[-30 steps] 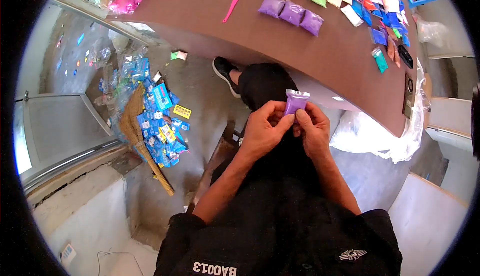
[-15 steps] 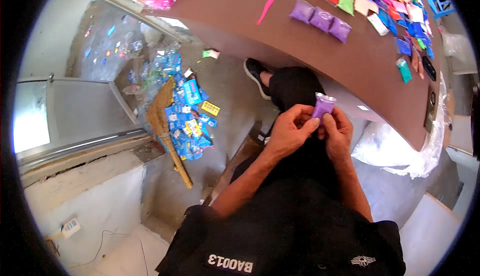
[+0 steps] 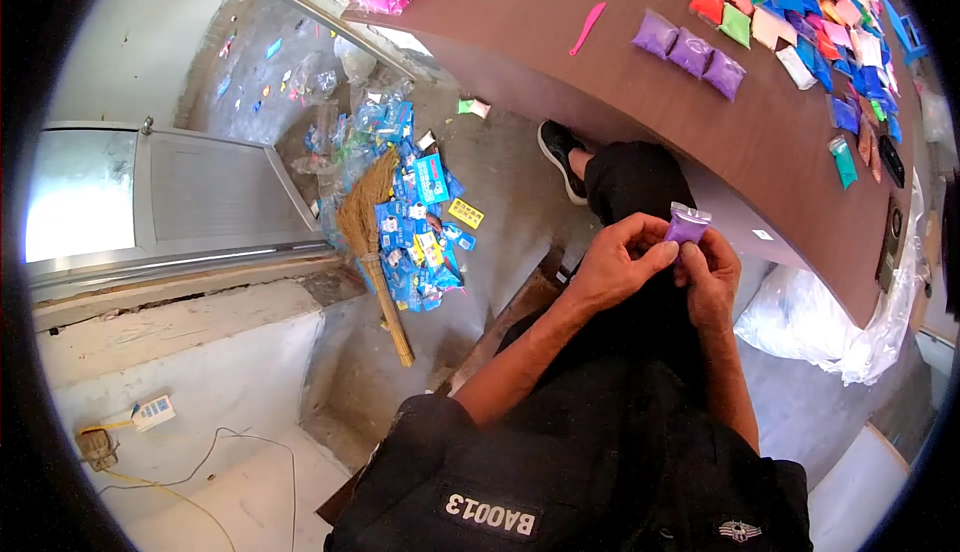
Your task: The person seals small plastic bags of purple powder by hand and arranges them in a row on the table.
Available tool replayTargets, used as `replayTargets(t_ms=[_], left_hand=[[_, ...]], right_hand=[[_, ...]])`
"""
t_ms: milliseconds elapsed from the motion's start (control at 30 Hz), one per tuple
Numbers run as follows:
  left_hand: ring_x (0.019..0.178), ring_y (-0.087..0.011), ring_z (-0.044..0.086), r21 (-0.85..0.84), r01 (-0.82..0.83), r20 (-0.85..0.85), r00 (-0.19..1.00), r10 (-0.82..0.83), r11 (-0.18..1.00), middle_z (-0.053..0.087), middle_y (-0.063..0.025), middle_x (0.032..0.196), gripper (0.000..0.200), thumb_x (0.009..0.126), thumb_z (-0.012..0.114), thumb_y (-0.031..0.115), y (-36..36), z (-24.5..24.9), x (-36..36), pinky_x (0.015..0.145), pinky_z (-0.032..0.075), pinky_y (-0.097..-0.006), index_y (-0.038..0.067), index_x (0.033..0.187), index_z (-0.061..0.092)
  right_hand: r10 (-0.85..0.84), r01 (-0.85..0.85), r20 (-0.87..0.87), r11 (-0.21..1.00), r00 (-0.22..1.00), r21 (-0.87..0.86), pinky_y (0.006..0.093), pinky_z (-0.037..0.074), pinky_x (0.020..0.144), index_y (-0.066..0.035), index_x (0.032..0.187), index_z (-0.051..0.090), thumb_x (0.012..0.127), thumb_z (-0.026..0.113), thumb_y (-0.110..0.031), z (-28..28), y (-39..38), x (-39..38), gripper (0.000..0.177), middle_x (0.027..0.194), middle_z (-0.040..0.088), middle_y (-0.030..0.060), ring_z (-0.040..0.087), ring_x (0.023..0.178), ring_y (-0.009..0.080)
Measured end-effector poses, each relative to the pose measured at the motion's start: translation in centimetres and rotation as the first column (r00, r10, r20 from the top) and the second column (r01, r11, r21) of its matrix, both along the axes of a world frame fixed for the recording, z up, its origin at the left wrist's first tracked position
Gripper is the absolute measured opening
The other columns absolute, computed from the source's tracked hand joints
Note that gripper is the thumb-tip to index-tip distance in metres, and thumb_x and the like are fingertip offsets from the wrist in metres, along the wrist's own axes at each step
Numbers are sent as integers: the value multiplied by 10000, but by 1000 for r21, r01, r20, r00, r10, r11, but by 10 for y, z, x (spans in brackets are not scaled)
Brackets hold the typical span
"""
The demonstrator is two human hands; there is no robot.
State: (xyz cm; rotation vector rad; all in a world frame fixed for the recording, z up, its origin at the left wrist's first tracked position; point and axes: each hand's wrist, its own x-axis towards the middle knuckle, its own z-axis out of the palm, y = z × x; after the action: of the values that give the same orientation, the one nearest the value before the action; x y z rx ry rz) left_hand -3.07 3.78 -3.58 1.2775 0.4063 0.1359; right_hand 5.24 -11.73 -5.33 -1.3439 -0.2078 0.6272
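Note:
Over my lap I hold a small clear packet of purple clay (image 3: pixel 688 224) in both hands, its crimped end pointing up. My left hand (image 3: pixel 628 260) pinches its left side between thumb and bent fingers. From the right, my right hand (image 3: pixel 713 274) grips its lower part, and the fingers partly cover it. Beyond them on the brown table (image 3: pixel 590 82) lie three joined purple packets (image 3: pixel 690 53) in a row. A pink plastic knife (image 3: pixel 588 29) rests to their left.
Many coloured packets (image 3: pixel 770 2) cover the table's far right, with a black object (image 3: pixel 891 161) near its edge. On the floor at left, a straw broom (image 3: pixel 372 212) lies against blue wrappers (image 3: pixel 415 252). Clear plastic sheeting (image 3: pixel 810 327) hangs at right.
The view has shifted, so the table, floor and hands sit further right in the picture. Both hands still hold the purple packet, which now shows less of its body above the fingers.

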Motion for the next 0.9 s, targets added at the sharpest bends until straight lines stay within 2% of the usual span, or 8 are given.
replayTargets(t_ms=[133, 233, 333, 433, 633, 733, 833, 900], left_hand=[[867, -78, 631, 12, 61, -53, 997, -60, 998, 701, -24, 988, 223, 965, 684, 142, 4, -5, 1, 783, 530, -259, 9, 1143, 664], [781, -106, 627, 78, 4, 44, 999, -7, 997, 700, -51, 904, 209, 968, 667, 182, 0, -10, 2, 721, 521, -279, 2, 1073, 674], [755, -95, 613, 161, 5, -13, 1000, -3, 987, 700, -46, 872, 187, 966, 661, 167, 0, -2, 1, 682, 500, -272, -1, 1046, 675], [817, -60, 610, 228, 89, -93, 993, -70, 970, 688, -10, 906, 174, 965, 679, 137, 1, 0, 0, 739, 508, -245, -1, 1070, 668], [835, -66, 611, -20, -16, -2, 1000, 16, 1000, 688, -10, 914, 192, 964, 694, 161, -7, 1, -1, 750, 503, -244, 0, 1066, 674], [833, -65, 602, 53, -44, -29, 999, 46, 998, 681, -4, 905, 176, 967, 691, 157, -6, 0, -1, 745, 494, -241, 4, 1052, 671], [744, -76, 592, 99, -66, -8, 998, 67, 993, 677, -13, 837, 159, 952, 696, 149, -4, -4, -1, 680, 484, -247, 4, 1013, 675], [729, -78, 584, 251, -38, -21, 999, 45, 967, 672, -7, 827, 148, 948, 699, 138, -2, -4, -1, 675, 481, -249, 5, 1009, 674]], right_hand=[[40, -40, -1, 999, 999, -4, 222, 452, 595, 11, 1242, 637, 949, 678, -123, 3, 0, 1, 325, 931, 660, 29, 563, 703, 78], [58, -58, 0, 998, 998, 14, 220, 451, 601, 8, 1233, 638, 952, 671, -151, 6, 1, 0, 325, 948, 660, 27, 561, 713, 78], [71, -70, -5, 998, 997, 4, 220, 453, 611, 3, 1215, 640, 961, 651, -184, 10, 2, 1, 315, 954, 656, 24, 563, 727, 79], [55, -56, -7, 998, 998, -20, 219, 450, 614, 2, 1187, 649, 968, 635, -210, 10, 2, 2, 305, 947, 652, 19, 563, 735, 77], [35, -36, -27, 999, 999, -40, 217, 442, 597, 2, 1141, 664, 958, 648, -146, 2, -1, 1, 236, 899, 648, -4, 550, 713, 60], [65, -61, 50, 994, 997, -92, 216, 439, 592, -1, 1142, 663, 955, 653, -122, 3, 1, 0, 224, 880, 646, -10, 546, 707, 54], [92, -87, 57, 993, 994, -84, 220, 446, 599, -2, 1146, 663, 959, 652, -144, 6, 2, 0, 236, 898, 648, -3, 549, 713, 59], [105, -102, 54, 993, 993, -51, 225, 454, 609, -6, 1151, 663, 960, 650, -163, 7, 2, 0, 247, 923, 654, 3, 559, 723, 65]])
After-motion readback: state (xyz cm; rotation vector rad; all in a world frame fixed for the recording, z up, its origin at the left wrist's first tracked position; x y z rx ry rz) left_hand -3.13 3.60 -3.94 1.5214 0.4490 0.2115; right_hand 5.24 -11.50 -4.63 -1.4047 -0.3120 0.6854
